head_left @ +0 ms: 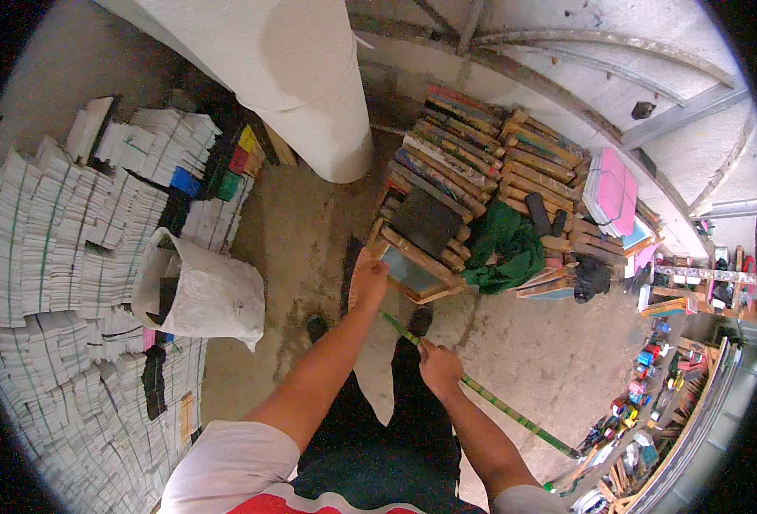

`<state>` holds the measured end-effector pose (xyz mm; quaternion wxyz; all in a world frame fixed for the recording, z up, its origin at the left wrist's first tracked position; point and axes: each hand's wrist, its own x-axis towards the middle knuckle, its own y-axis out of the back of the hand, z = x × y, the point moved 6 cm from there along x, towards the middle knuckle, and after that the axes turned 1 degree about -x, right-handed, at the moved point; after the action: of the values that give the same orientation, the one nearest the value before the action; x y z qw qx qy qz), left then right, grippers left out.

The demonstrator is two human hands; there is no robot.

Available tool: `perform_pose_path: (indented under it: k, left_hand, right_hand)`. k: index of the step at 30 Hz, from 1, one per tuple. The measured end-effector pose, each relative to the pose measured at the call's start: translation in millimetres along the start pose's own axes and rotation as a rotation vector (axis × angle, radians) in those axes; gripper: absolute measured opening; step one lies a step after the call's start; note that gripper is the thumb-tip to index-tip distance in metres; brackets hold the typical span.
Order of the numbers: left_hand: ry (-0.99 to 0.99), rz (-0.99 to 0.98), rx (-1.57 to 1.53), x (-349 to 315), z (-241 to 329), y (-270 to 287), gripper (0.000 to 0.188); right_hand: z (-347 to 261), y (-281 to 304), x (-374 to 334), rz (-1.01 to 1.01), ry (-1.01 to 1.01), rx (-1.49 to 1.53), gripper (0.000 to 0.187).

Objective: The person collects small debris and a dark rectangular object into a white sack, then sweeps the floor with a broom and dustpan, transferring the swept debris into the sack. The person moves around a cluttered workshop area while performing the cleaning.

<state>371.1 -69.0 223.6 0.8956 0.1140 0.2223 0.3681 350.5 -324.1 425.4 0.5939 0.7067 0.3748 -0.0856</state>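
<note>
My right hand (pixel 440 367) is wrapped around a long green stick (pixel 515 415) with darker bands. The stick slants from between my legs down to the lower right. Farther forward, my left hand (pixel 368 283) is closed at the left corner of a wooden frame (pixel 430 267) with a pale bluish panel. That frame leans at the near end of a stack of similar wooden frames (pixel 447 163). My left fingertips are partly hidden. A dark flat panel (pixel 427 221) lies against the stack, just beyond the frame.
Tall bundled white stacks (pixel 62 240) line the left, with a white sack (pixel 224 295) before them. Beyond stands a thick white roll (pixel 318 94). Green cloth (pixel 505 248) drapes over the frames. Colourful containers (pixel 644 360) crowd the right side. Concrete floor (pixel 533 351) lies between.
</note>
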Motion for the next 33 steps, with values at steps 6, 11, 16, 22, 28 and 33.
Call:
perform_pose_path:
  k: [6,11,16,22,28,33]
  left_hand:
    - [0.626,-0.112,-0.682,10.0,-22.6,-128.4,0.026]
    - [0.802,-0.091,-0.885,39.9,-63.0,-184.6,0.036]
    - [0.917,0.033,-0.582,54.7,-77.6,-214.3,0.043]
    - [0.915,0.061,-0.461,64.0,-76.2,-208.0,0.048]
    - [0.918,0.020,-0.428,74.8,-70.6,-214.5,0.052]
    - [0.911,-0.024,-0.422,79.3,-64.9,-200.5,0.056]
  right_hand:
    - [73.9,-63.0,41.7,-0.182,-0.091,-0.125,0.032]
    - [71.4,-57.1,63.7,-0.206,0.033,-0.092,0.034]
    - [91.3,-64.0,77.0,-0.229,-0.067,-0.070,0.034]
    - [87.5,-40.3,82.5,-0.138,-0.028,-0.015,0.033]
    - [96.4,-47.3,84.1,-0.171,-0.035,-0.072,0.032]
    - [100.0,-57.1,82.0,-0.174,-0.090,-0.092,0.033]
